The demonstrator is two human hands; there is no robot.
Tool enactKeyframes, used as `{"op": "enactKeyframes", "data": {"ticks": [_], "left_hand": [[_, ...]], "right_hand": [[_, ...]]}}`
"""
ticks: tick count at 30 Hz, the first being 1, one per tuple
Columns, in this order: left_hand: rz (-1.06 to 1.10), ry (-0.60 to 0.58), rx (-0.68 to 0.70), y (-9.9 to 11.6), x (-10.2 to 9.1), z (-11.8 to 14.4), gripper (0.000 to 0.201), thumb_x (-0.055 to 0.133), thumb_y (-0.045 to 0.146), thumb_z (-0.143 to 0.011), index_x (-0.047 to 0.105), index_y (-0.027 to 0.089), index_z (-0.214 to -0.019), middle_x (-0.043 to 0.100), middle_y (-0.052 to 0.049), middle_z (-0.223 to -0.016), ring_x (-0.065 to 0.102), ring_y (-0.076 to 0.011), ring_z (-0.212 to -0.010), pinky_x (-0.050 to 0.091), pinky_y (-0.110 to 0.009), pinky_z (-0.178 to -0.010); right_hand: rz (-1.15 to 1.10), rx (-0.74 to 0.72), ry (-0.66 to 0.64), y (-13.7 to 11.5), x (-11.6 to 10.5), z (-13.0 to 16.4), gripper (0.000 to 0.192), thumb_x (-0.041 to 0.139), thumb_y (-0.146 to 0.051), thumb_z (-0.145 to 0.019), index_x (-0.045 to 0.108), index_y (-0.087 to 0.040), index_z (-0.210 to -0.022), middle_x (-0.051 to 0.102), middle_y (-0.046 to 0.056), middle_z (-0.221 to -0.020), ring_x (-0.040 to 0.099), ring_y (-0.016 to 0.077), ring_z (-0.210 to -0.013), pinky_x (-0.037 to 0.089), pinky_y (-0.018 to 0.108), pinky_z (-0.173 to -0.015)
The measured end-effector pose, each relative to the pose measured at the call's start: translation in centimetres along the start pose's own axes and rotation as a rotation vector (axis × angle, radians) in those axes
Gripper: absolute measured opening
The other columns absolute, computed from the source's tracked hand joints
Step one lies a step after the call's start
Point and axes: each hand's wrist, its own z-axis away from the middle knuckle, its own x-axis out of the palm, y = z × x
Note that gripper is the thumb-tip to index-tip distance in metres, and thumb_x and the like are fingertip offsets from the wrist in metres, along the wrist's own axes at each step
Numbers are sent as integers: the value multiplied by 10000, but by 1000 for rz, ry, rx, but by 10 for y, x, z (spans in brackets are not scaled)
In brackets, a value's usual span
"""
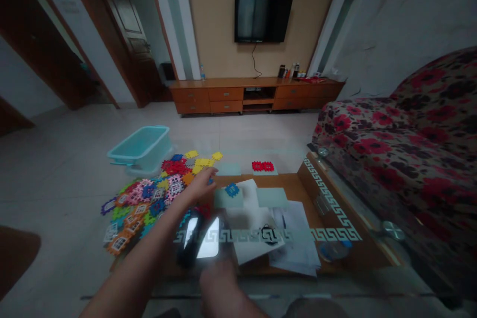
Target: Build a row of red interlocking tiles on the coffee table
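Left-hand fingers [208, 175] loosely spread (palm down), over notched plastic tiles [149, 196], glass table [335, 218]

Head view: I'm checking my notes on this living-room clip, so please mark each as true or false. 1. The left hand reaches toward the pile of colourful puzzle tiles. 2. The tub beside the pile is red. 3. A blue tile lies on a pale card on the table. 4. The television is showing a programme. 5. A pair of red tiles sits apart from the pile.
1. True: the left hand stretches out at the edge of the puzzle tiles.
2. False: the tub is light turquoise.
3. True: the blue tile rests on a pale card.
4. False: the television is dark.
5. True: the red tiles lie by themselves.
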Motion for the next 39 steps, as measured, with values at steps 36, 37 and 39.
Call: {"op": "enactKeyframes", "data": {"ticks": [36, 37, 39], "left_hand": [[-542, 135, -687, -88, -69, 184, 631, 429, 498, -849, 455, 54, -1297, 537, -230, -1272, 532, -363, -1182, 455, -436, -956], [-534, 161, -725, -95, -68, 186, 662, 425, 509, -850, 432, 43, -1321, 525, -242, -1290, 528, -374, -1191, 455, -444, -954], [-518, 222, -785, -107, -67, 188, 724, 428, 521, -847, 389, 10, -1358, 515, -267, -1296, 517, -390, -1206, 446, -459, -967]], "right_hand": [[-111, 5, 83, 18, -14, 74, 376, 630, -165, -779, 694, -94, -1142, 642, 191, -1246, 575, 337, -1189, 420, 405, -1035], [-113, 3, 93, 18, -14, 74, 361, 622, -159, -778, 701, -98, -1125, 646, 187, -1240, 581, 333, -1181, 423, 399, -1030], [-109, -5, 113, 19, -13, 73, 319, 600, -146, -784, 716, -104, -1078, 662, 178, -1211, 599, 322, -1154, 431, 386, -1016]]}}
